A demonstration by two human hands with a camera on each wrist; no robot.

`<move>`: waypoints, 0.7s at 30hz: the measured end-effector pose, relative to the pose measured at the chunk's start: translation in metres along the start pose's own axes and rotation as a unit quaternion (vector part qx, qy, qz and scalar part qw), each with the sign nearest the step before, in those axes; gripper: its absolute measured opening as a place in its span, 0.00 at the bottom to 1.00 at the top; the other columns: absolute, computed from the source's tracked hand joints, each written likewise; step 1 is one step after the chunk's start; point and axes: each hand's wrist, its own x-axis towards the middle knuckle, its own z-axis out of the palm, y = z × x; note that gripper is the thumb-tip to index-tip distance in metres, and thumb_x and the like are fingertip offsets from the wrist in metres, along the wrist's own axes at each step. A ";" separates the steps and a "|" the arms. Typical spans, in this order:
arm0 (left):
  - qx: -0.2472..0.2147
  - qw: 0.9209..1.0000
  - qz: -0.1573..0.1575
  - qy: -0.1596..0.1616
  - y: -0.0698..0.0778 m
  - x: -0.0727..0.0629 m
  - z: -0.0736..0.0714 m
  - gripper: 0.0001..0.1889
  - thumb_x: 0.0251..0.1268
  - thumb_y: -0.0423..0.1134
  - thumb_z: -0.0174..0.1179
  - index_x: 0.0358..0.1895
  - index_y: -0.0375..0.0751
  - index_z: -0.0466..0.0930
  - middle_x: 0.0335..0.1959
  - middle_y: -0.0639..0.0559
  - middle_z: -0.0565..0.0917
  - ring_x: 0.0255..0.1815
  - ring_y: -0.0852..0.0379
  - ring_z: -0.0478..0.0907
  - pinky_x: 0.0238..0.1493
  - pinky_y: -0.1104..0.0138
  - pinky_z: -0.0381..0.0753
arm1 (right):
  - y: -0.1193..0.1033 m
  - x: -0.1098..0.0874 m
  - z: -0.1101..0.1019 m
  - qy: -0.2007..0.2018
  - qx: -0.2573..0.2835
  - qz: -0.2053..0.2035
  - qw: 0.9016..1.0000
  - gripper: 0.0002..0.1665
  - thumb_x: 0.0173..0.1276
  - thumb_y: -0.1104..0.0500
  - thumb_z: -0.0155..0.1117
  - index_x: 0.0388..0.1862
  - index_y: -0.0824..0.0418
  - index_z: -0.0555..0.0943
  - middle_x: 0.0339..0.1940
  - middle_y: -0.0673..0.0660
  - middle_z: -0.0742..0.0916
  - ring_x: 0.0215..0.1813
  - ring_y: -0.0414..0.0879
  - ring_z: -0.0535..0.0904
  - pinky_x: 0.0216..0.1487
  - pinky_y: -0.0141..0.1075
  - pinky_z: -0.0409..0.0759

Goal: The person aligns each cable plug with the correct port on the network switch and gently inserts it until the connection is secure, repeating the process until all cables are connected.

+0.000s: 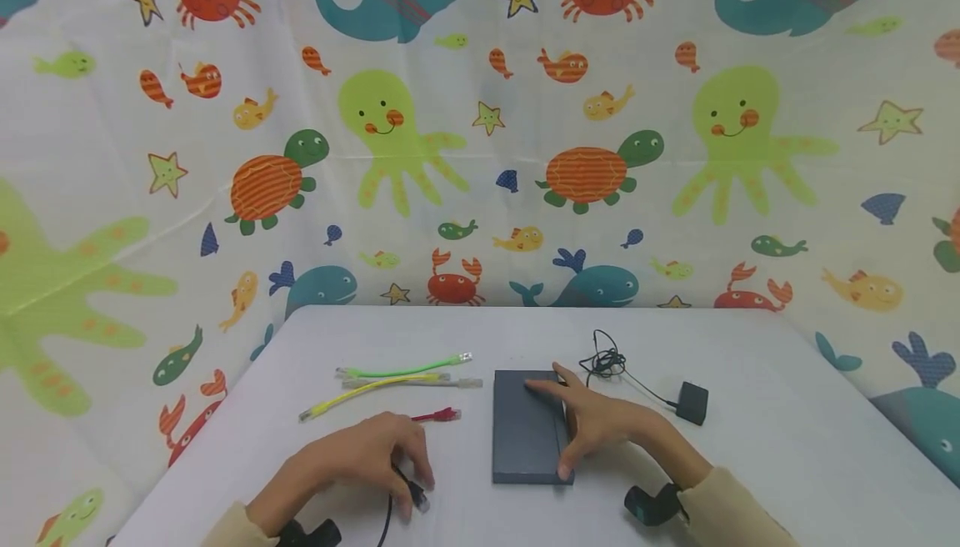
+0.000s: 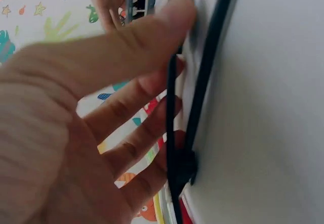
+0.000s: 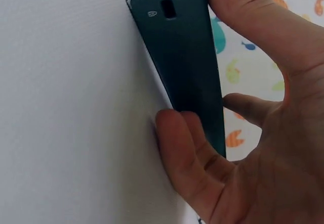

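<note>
A dark blue-grey network switch (image 1: 528,434) lies flat on the white table; two of its ports (image 2: 139,6) show in the left wrist view. My right hand (image 1: 600,418) grips it from the right. The thumb is at the near right corner, one finger lies across the top, and other fingers sit along the side wall. Just left of the switch, my left hand (image 1: 378,455) is low over a black network cable, its clear-tipped plug (image 1: 417,495) between spread thumb and fingers. In the left wrist view the black cable (image 2: 171,107) runs past those fingertips, and the thumb hides part of the plug.
Green (image 1: 412,368), yellow (image 1: 367,393) and grey (image 1: 465,383) network cables lie at the back left. A red cable (image 1: 442,415) is partly hidden behind my left hand. Right of the switch are a coiled black cord (image 1: 603,361) and its power adapter (image 1: 692,403). A sea-animal curtain (image 1: 480,197) hangs behind.
</note>
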 end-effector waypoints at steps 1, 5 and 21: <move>0.003 1.000 -0.001 -0.001 0.001 0.000 0.001 0.10 0.47 0.53 0.73 0.36 0.67 0.87 0.32 0.70 0.82 0.36 0.68 0.73 0.37 0.75 0.73 | 0.001 0.000 0.000 -0.001 0.002 0.001 1.000 0.70 0.37 0.40 0.83 0.77 0.42 0.53 0.78 0.70 0.39 0.76 0.73 0.42 0.65 0.72 0.57; 0.001 1.000 -0.015 0.013 0.002 0.005 0.005 0.05 0.53 0.50 0.70 0.34 0.65 0.87 0.30 0.71 0.82 0.33 0.70 0.74 0.38 0.74 0.75 | 0.003 -0.001 0.002 0.004 0.006 -0.008 1.000 0.69 0.38 0.39 0.82 0.78 0.44 0.53 0.78 0.70 0.40 0.71 0.66 0.57 0.62 0.57 0.70; 0.010 0.994 -0.018 0.104 0.018 0.050 0.021 0.06 0.57 0.40 0.68 0.37 0.57 0.86 0.30 0.71 0.83 0.30 0.70 0.73 0.35 0.75 0.76 | 0.000 -0.002 0.002 0.019 -0.003 -0.017 1.000 0.68 0.39 0.41 0.82 0.77 0.48 0.55 0.79 0.69 0.38 0.72 0.66 0.58 0.62 0.54 0.71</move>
